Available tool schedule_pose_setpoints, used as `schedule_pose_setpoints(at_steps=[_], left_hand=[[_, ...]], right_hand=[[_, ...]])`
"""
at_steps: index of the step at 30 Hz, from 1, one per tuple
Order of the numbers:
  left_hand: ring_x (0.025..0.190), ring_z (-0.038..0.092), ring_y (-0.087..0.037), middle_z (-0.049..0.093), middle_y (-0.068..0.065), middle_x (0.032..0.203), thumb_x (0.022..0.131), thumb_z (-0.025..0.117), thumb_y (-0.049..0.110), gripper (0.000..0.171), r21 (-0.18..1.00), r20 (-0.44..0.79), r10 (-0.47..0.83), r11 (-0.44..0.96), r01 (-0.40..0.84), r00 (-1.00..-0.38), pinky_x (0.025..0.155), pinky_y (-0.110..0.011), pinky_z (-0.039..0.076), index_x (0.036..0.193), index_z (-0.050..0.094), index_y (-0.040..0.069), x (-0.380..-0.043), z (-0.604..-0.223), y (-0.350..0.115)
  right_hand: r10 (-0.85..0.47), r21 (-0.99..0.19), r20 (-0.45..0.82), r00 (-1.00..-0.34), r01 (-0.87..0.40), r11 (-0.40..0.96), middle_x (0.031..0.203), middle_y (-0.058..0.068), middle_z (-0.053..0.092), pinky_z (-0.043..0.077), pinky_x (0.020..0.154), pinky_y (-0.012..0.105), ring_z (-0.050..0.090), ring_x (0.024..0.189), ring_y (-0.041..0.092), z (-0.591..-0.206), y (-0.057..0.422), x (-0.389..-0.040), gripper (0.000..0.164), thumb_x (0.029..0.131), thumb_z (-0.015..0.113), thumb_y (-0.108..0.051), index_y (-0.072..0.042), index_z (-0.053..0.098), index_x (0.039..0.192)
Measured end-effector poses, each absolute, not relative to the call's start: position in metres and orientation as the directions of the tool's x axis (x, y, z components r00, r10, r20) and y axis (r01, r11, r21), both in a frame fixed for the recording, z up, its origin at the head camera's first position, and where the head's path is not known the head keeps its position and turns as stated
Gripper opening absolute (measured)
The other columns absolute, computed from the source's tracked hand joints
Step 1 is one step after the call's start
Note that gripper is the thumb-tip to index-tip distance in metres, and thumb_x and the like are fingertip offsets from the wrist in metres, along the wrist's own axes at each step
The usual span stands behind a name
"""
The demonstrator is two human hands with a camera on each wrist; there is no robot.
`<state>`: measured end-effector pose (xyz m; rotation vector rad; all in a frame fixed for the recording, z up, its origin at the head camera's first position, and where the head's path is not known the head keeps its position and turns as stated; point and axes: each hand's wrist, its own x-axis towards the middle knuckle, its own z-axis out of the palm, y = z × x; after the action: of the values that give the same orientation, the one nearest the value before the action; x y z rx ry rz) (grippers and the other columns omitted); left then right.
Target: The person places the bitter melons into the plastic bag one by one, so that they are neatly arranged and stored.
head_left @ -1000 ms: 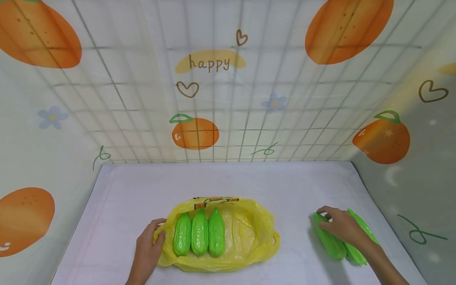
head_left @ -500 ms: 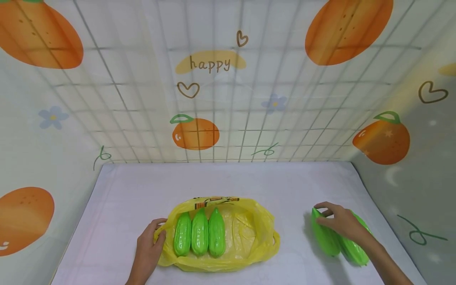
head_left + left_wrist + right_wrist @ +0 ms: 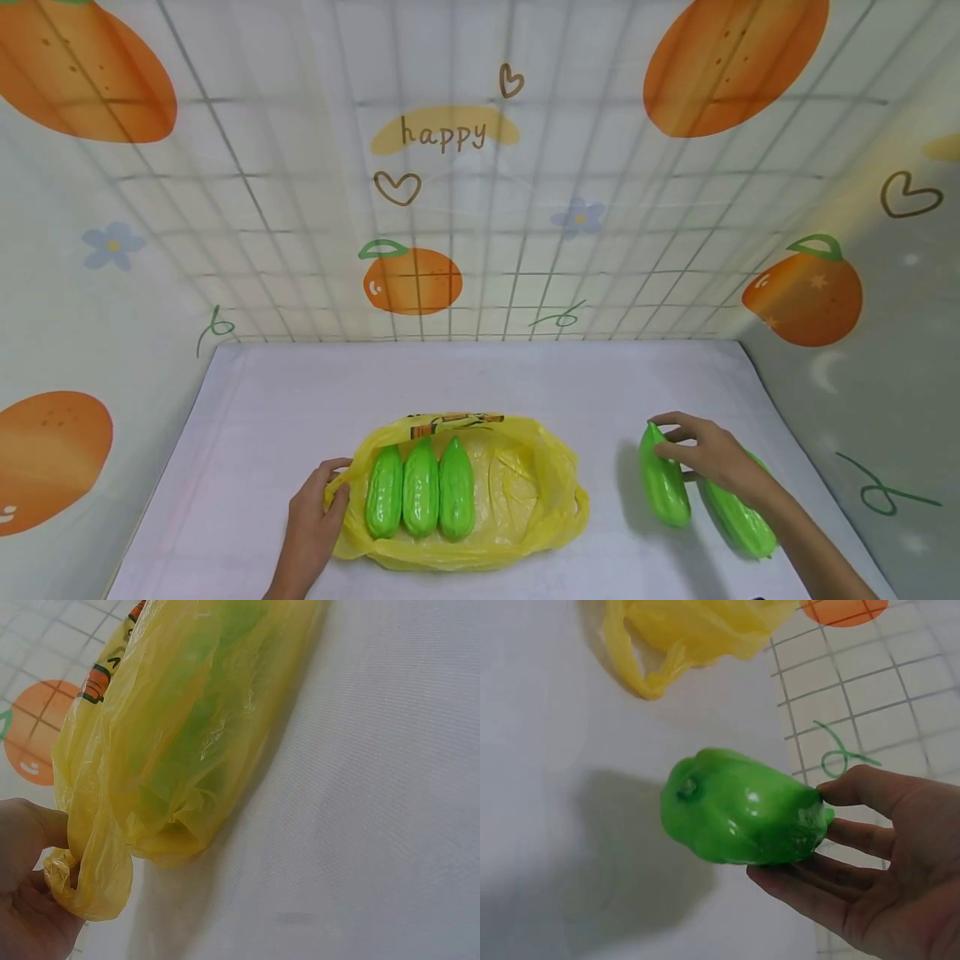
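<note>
A yellow plastic bag (image 3: pixel 517 550) lies spread with its mouth up, and three glossy green gourds (image 3: pixel 421 492) lie side by side in its left half. At its left end, my left hand (image 3: pixel 315 512) grips the bag's handle loop (image 3: pixel 94 881) between thumb and fingers. To the right of the bag, my right hand (image 3: pixel 705 454) holds another green gourd (image 3: pixel 666 487) by its pointed end, raised over the table and casting a shadow. The right wrist view shows that gourd's blunt, ribbed end (image 3: pixel 694 791) facing the camera.
One more green gourd (image 3: pixel 742 517) lies on the white table (image 3: pixel 480 375) under my right forearm, partly hidden. Cloth walls (image 3: pixel 630 275) with printed oranges and grid lines enclose the back and both sides.
My right hand has lifted one gourd off the table and moved it left, away from the other gourd at the right. The left hand and the bag stay in place.
</note>
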<state>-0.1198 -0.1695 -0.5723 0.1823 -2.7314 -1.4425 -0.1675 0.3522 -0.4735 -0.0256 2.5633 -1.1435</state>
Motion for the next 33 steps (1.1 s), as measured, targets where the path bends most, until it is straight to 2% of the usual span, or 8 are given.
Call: schedule_pose_setpoints(at_steps=[10, 33], left_hand=[[0.095, 0.062, -0.014, 0.067, -0.001, 0.101, 0.099, 0.057, 0.008, 0.029, 0.823, -0.015, -0.125, 0.561, -0.083, -0.992, 0.083, -0.034, 0.052, 0.127, 0.060, 0.014, -0.120, -0.574, -0.170], [0.094, 0.062, -0.012, 0.066, 0.000, 0.100, 0.099, 0.057, 0.008, 0.028, 0.832, -0.013, -0.124, 0.549, -0.079, -0.992, 0.082, -0.031, 0.052, 0.127, 0.060, 0.014, -0.120, -0.573, -0.171]], right_hand=[[-0.208, -0.810, -0.290, -0.934, 0.124, 0.573, 0.127, 0.029, 0.054, 0.058, 0.077, 0.047, 0.066, 0.097, 0.029, -0.462, 0.335, -0.174, 0.054, 0.096, 0.067, -0.022, 0.002, 0.046, 0.140], [-0.292, -0.889, -0.249, -0.923, 0.098, 0.447, 0.125, 0.027, 0.054, 0.058, 0.077, 0.048, 0.067, 0.095, 0.030, -0.442, 0.282, -0.179, 0.052, 0.095, 0.067, -0.018, 0.001, 0.046, 0.139]])
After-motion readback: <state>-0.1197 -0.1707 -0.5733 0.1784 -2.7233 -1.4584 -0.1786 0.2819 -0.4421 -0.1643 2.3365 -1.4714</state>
